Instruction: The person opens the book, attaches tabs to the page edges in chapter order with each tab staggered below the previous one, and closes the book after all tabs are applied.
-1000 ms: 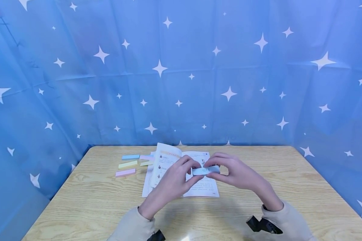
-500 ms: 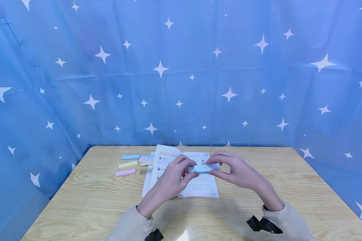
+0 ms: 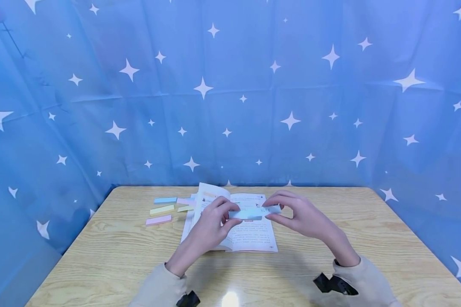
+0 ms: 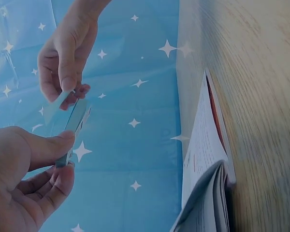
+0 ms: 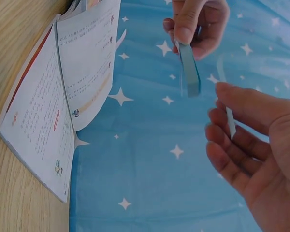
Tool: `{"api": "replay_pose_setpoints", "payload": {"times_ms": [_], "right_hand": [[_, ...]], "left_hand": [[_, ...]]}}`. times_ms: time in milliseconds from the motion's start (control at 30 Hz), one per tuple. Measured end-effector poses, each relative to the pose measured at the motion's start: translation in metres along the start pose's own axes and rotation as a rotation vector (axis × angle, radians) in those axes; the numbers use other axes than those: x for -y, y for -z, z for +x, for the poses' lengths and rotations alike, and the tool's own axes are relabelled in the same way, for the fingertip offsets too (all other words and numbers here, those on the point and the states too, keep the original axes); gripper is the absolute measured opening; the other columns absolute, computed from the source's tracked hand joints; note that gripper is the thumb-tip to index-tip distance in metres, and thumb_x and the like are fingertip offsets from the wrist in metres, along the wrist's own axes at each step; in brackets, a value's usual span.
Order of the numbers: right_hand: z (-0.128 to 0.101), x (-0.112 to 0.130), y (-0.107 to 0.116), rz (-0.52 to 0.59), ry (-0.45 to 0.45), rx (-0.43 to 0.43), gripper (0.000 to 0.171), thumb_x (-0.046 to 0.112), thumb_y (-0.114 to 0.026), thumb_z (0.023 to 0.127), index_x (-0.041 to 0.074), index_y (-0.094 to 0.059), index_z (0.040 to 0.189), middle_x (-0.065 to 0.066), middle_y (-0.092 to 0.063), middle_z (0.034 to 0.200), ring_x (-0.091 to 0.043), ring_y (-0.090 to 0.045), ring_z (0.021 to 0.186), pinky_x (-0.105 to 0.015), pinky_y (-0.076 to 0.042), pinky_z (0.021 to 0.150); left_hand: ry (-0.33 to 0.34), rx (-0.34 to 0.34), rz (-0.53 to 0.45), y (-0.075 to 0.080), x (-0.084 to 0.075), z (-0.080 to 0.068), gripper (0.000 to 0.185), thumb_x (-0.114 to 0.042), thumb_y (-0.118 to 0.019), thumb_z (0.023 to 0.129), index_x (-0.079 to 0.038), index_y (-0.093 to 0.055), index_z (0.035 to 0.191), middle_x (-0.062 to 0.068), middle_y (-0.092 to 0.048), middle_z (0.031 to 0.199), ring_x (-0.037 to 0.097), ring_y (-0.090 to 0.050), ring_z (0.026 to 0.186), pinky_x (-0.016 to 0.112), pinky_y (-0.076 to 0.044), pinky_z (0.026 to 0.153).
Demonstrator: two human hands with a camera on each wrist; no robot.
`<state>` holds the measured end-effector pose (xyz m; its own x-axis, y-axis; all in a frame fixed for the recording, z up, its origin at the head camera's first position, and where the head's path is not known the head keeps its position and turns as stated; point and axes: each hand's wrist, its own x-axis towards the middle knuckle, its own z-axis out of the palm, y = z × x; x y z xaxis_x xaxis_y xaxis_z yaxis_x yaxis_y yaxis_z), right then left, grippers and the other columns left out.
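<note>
Over the open book (image 3: 253, 238), my left hand (image 3: 209, 226) pinches a light-blue pad of sticky notes (image 5: 191, 72) by one end, thumb on one face and fingers on the other. My right hand (image 3: 301, 215) pinches a single thin blue sticky note (image 5: 230, 120) between thumb and fingers. In the right wrist view a gap shows between this note and the pad. The left wrist view has the pad's edge (image 4: 76, 121) pointing up toward the right hand, which appears at the top. The book's left pages stand partly raised and curved behind the left hand.
Left of the book on the wooden table (image 3: 111, 256) lie a blue sticky-note pad (image 3: 165, 200), a yellow one (image 3: 162, 209) and a pink one (image 3: 159, 220). Pink (image 3: 185, 201) and yellow strips (image 3: 186, 208) stick out at the book's left edge. A blue starred curtain (image 3: 230, 111) hangs behind.
My left hand has moved left with the pad, away from my right hand. The right hand has stayed nearly in place, and the single note has come apart from the pad.
</note>
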<state>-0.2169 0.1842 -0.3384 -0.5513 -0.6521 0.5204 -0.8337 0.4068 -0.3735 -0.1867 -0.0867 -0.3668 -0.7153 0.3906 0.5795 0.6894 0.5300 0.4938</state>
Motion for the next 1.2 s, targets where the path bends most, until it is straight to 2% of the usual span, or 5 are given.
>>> {"api": "replay_pose_setpoints", "payload": {"times_ms": [233, 500, 767, 933, 1200], "right_hand": [[-0.001, -0.004, 0.002, -0.004, -0.01, 0.0, 0.025, 0.01, -0.079, 0.088, 0.014, -0.073, 0.112, 0.008, -0.067, 0.11, -0.008, -0.061, 0.096, -0.025, -0.053, 0.073], [-0.002, -0.01, 0.001, -0.019, -0.005, -0.011, 0.024, 0.008, -0.078, 0.088, 0.013, -0.073, 0.111, 0.006, -0.069, 0.109, -0.008, -0.061, 0.092, -0.025, -0.052, 0.072], [-0.004, -0.015, 0.0, -0.022, -0.023, -0.014, 0.023, 0.007, -0.078, 0.088, 0.012, -0.073, 0.11, 0.006, -0.069, 0.108, -0.008, -0.061, 0.09, -0.025, -0.052, 0.071], [-0.004, -0.016, -0.001, -0.016, -0.03, -0.007, 0.022, 0.007, -0.077, 0.09, 0.012, -0.074, 0.11, 0.005, -0.069, 0.108, -0.009, -0.061, 0.091, -0.026, -0.052, 0.072], [-0.003, -0.016, -0.001, -0.012, -0.033, 0.003, 0.021, 0.008, -0.076, 0.09, 0.012, -0.074, 0.111, 0.005, -0.069, 0.108, -0.009, -0.061, 0.09, -0.025, -0.051, 0.072]], "left_hand": [[0.037, -0.032, 0.036, 0.007, 0.01, -0.007, 0.016, -0.006, -0.079, 0.088, -0.006, -0.072, 0.102, 0.002, -0.059, 0.097, 0.009, -0.051, 0.068, 0.021, -0.049, 0.061], [0.122, -0.044, 0.073, 0.016, 0.022, -0.018, 0.015, -0.004, -0.08, 0.086, -0.007, -0.073, 0.099, 0.002, -0.055, 0.092, 0.01, -0.049, 0.068, 0.022, -0.047, 0.059], [0.206, -0.04, 0.106, 0.03, 0.034, -0.033, 0.016, -0.006, -0.081, 0.086, -0.007, -0.073, 0.1, 0.002, -0.057, 0.094, 0.008, -0.05, 0.069, 0.022, -0.047, 0.06], [0.228, -0.057, 0.11, 0.041, 0.043, -0.041, 0.019, -0.002, -0.081, 0.083, -0.007, -0.073, 0.099, 0.002, -0.058, 0.094, 0.007, -0.051, 0.07, 0.021, -0.048, 0.061], [0.244, -0.085, 0.191, 0.054, 0.057, -0.052, 0.02, 0.0, -0.082, 0.082, -0.006, -0.073, 0.098, 0.002, -0.058, 0.093, 0.007, -0.05, 0.068, 0.021, -0.046, 0.058]]}}
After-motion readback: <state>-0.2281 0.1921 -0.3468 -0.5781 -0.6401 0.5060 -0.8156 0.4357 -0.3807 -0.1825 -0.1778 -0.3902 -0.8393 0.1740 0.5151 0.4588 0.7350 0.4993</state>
